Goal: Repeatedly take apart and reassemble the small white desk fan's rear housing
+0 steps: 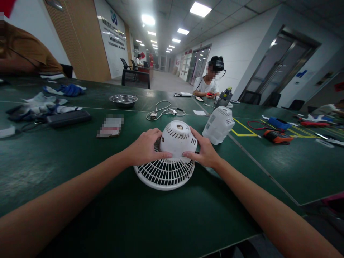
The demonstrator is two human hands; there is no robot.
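Two bare hands hold a white fan housing (178, 139); the left hand (149, 146) grips its left side, the thumb along the near lower edge; the right hand (205, 150) grips its right side, its thumb also at the near edge; the housing sits on a round white fan grille (164, 175), slots facing up, though whether the two are joined I cannot tell; the grille lies flat on a green table (166, 218).

Just beyond the right hand stands a white slotted plastic cover (218, 125), tilted slightly; a metal bowl (123, 101) and a white cable (173, 112) lie farther back; an orange meter (278, 137) rests well to the right; across the table sits a person in a white shirt (205, 86).
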